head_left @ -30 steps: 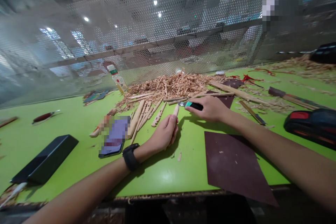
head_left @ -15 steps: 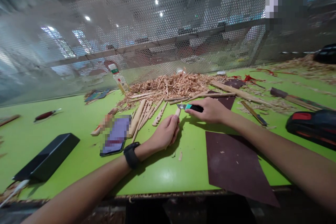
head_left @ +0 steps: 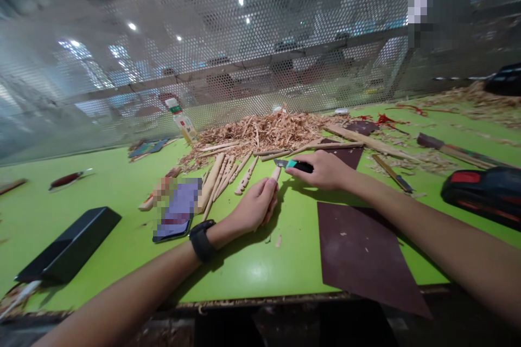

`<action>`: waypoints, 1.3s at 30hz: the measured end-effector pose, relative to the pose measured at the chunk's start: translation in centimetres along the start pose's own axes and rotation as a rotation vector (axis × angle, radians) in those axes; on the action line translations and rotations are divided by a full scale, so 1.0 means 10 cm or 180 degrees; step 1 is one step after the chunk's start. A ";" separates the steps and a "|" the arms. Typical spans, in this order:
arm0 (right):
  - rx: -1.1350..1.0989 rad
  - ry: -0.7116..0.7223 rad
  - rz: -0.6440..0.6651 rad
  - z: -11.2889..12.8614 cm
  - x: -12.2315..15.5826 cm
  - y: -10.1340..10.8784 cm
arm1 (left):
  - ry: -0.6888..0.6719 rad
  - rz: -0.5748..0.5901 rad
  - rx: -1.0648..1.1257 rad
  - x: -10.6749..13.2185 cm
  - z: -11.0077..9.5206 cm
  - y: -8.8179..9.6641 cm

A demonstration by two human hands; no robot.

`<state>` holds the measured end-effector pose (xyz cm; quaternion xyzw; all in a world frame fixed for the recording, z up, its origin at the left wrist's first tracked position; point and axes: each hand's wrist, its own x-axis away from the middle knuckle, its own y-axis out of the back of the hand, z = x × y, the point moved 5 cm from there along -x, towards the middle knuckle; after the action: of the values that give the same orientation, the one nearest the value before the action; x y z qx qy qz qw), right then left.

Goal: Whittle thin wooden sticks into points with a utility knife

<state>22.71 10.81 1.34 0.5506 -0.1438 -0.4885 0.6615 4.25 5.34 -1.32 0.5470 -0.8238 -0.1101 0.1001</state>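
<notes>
My left hand (head_left: 256, 203) is closed around a short piece of pale wood (head_left: 276, 174), whose tip sticks up past the thumb. In my right hand (head_left: 328, 169) is a utility knife (head_left: 300, 166) with a black and teal handle. Its blade points left, close to the top of the wood; whether it touches cannot be told. Left of my hands lie several carved wooden sticks (head_left: 245, 176) and a flat wooden strip (head_left: 211, 184). A dark sheet of sandpaper (head_left: 358, 249) lies under my right forearm, hanging over the table's front edge.
Behind the hands rises a heap of wood shavings (head_left: 268, 130) against a perforated metal screen (head_left: 260, 59). A phone (head_left: 175, 217), a black box-shaped stand (head_left: 69, 246) and a red-handled knife (head_left: 67, 180) lie left. A bottle (head_left: 182, 122) stands behind. A black-and-red tool (head_left: 484, 195) sits right.
The view has shifted slightly, so things sit a little further left. Both hands keep the same grip, with the knife blade still by the wood's tip.
</notes>
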 end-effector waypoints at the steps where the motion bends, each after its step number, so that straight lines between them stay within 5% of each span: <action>1: -0.0017 -0.0009 0.0012 0.01 0.00 0.00 | 0.0004 -0.0001 0.0007 0.00 0.00 0.00; 39: -0.0253 0.0068 -0.0032 -0.03 0.00 -0.04 | 0.0069 0.0028 -0.0184 0.01 0.00 0.01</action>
<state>22.72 11.01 0.88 0.5297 -0.1145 -0.4913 0.6818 4.16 5.24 -1.28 0.5414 -0.8216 -0.1274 0.1252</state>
